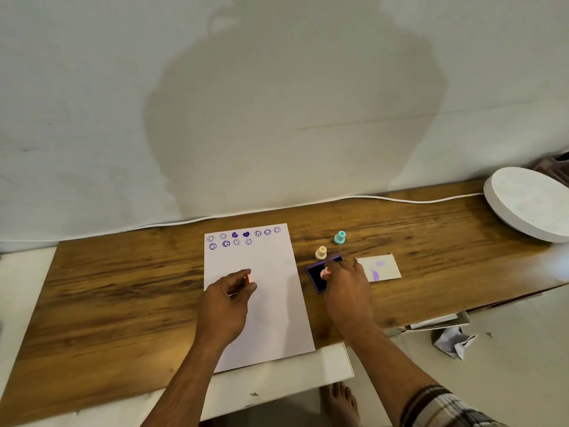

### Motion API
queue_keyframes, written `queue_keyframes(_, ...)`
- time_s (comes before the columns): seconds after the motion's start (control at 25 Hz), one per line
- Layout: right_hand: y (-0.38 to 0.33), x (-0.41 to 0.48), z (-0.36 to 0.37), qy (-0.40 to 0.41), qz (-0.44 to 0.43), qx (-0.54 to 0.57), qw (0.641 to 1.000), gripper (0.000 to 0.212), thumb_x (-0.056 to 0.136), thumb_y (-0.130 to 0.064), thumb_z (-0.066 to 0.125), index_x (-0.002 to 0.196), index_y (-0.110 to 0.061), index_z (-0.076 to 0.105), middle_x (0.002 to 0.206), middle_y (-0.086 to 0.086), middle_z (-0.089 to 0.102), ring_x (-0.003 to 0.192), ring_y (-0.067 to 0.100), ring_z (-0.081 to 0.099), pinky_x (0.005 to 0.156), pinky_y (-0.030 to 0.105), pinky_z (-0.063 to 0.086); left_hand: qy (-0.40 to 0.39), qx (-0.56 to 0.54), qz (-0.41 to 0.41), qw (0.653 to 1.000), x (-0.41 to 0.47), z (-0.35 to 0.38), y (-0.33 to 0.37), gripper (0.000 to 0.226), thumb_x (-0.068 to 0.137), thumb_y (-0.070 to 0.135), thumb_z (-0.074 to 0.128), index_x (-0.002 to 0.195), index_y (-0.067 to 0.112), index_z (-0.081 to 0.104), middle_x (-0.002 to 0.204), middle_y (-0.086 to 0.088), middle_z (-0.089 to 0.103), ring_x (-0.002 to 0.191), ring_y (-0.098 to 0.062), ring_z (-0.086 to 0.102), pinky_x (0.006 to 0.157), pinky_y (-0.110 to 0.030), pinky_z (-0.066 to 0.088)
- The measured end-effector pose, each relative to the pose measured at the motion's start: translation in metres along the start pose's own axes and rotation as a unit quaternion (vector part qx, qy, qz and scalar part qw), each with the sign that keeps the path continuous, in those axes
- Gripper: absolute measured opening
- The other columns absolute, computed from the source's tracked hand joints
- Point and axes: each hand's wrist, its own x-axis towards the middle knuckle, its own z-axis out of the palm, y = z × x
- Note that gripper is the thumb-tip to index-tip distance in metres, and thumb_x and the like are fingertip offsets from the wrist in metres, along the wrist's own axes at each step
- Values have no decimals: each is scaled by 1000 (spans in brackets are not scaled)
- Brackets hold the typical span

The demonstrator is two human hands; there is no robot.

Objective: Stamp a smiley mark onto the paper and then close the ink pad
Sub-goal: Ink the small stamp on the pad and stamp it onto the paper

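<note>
A white paper lies on the wooden table, with two rows of purple smiley and heart marks along its far edge. To its right sits the open purple ink pad. My right hand is shut on a pink stamp and presses it down on the pad. Over the middle of the paper hovers my left hand, pinching a small pink piece; I cannot tell what the piece is. A pale card with purple smears, perhaps the pad's lid, lies right of the pad.
A cream stamp and a teal stamp stand just behind the pad. A round white disc rests at the table's far right, with a white cable running along the wall. Crumpled paper lies on the floor.
</note>
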Motion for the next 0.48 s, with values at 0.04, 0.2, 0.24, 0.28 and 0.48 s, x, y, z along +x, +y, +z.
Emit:
queue_keyframes(0.04,-1,1,0,-2,8,1,1000,46,96,-22,72,139,-19,58,144,9,59,140,30,45,112,45,47,0,1,2,1000,0,0,0,34,89,25,78,123,24,76,114,2,78,97,-9,71,88,-23,53)
queue_keyframes(0.2,-1,2,4,-6,36,11,999,36,98,-28,69,132,-18,61,139,9,62,136,28,48,111,44,48,1,9,4,1000,1,-1,-1,34,89,25,77,122,24,75,114,3,77,96,-6,71,83,-16,50)
queue_keyframes(0.24,-1,1,6,5,40,20,999,34,99,-32,67,130,-18,61,136,8,64,134,27,49,110,44,48,1,9,4,1000,1,-2,-1,34,89,25,77,122,24,75,114,3,77,96,-5,71,81,-13,49)
queue_keyframes(0.28,-2,2,7,25,42,34,998,32,100,-36,64,127,-19,63,133,5,65,130,26,51,108,43,48,3,9,3,1000,1,-3,-1,33,89,24,78,122,24,75,114,3,77,96,-5,71,80,-13,49)
queue_keyframes(0.48,-45,10,18,124,-47,210,969,30,97,-46,65,121,-28,67,111,-15,59,102,6,55,78,26,47,-5,26,-4,1000,0,-8,-1,36,90,24,77,125,24,74,120,2,75,105,-14,71,99,-35,58)
